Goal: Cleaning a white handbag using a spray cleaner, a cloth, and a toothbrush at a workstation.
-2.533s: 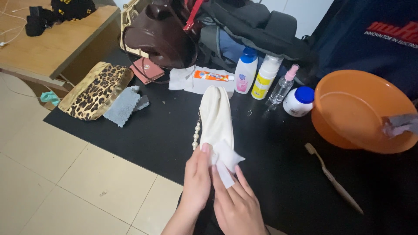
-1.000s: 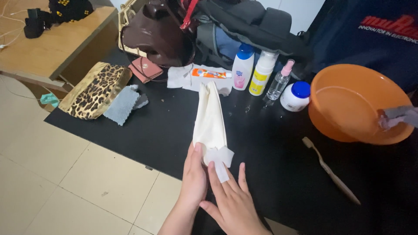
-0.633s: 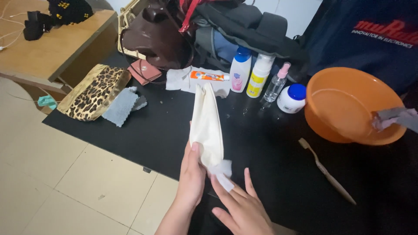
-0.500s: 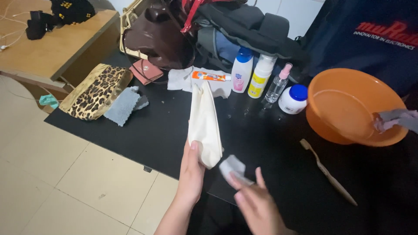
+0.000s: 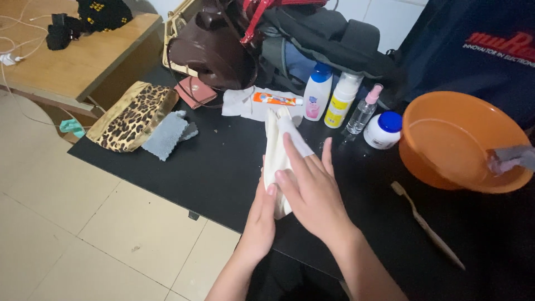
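A cream-white pouch (image 5: 272, 146) stands on end on the black table (image 5: 212, 173). My left hand (image 5: 259, 218) grips its lower end from the near side. My right hand (image 5: 312, 189) lies flat across the pouch's right face with fingers spread. A small white wipe (image 5: 296, 137) is pinned along its index finger against the pouch. The pouch's lower right part is hidden behind my right hand.
An orange basin (image 5: 446, 167) with a grey rag (image 5: 510, 159) on its rim sits at right. A wooden toothbrush (image 5: 426, 226) lies before it. Bottles (image 5: 341, 100), a blue-lidded jar (image 5: 383, 130), a toothpaste tube (image 5: 277, 99), a leopard-print pouch (image 5: 131, 117) and a brown bag (image 5: 214, 53) line the back.
My right hand pulled the wipe off to the right of the pouch, then came back and now presses it higher on the pouch. My left hand kept its hold.
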